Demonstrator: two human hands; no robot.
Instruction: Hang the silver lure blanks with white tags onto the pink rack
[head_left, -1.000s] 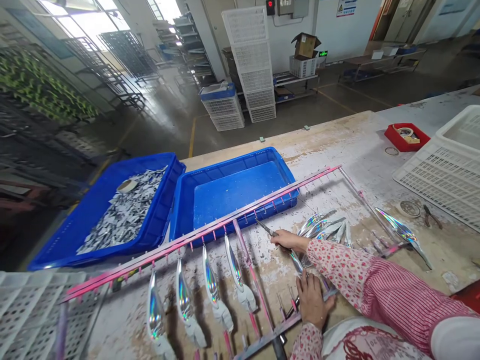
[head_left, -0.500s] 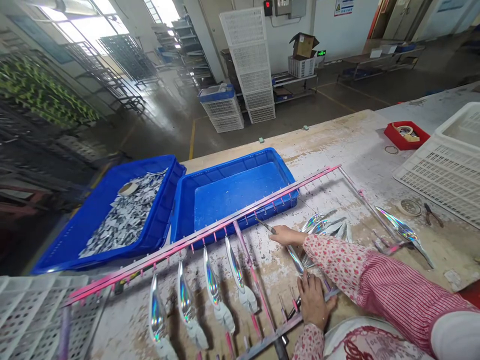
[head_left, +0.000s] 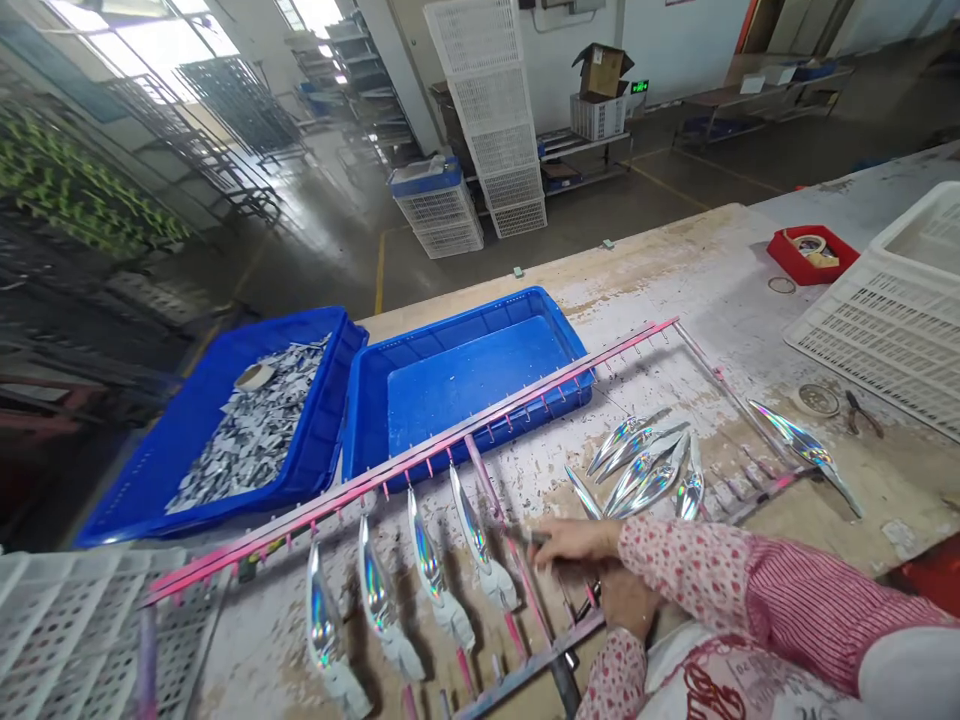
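My right hand (head_left: 581, 541) is closed round a slim, knife-like tool (head_left: 535, 540), blurred by motion, over the lower bar of the pink rack (head_left: 491, 478). Beneath the right wrist lies my left hand (head_left: 628, 600), its fingers hidden. Several shiny, iridescent fish-shaped pieces (head_left: 429, 560) with grey-wrapped ends hang from pins of the rack, left of both hands. Just beyond the right forearm, more iridescent pieces (head_left: 645, 470) lie in a loose pile on the table. A single iridescent piece (head_left: 806, 450) rests on the rack's right end.
Behind the rack stand a blue tray (head_left: 472, 375) and a blue bin (head_left: 202, 380) holding grey scraps (head_left: 259, 430). To the right are a white basket (head_left: 892, 320), a red box (head_left: 780, 255), pliers (head_left: 862, 415) and a tape roll (head_left: 817, 400). A perforated crate (head_left: 67, 620) sits at lower left.
My right hand, with the tool, has moved from the upper bar down toward my body, crossing over my left hand. The pile of iridescent pieces is now uncovered. The view has shifted slightly.
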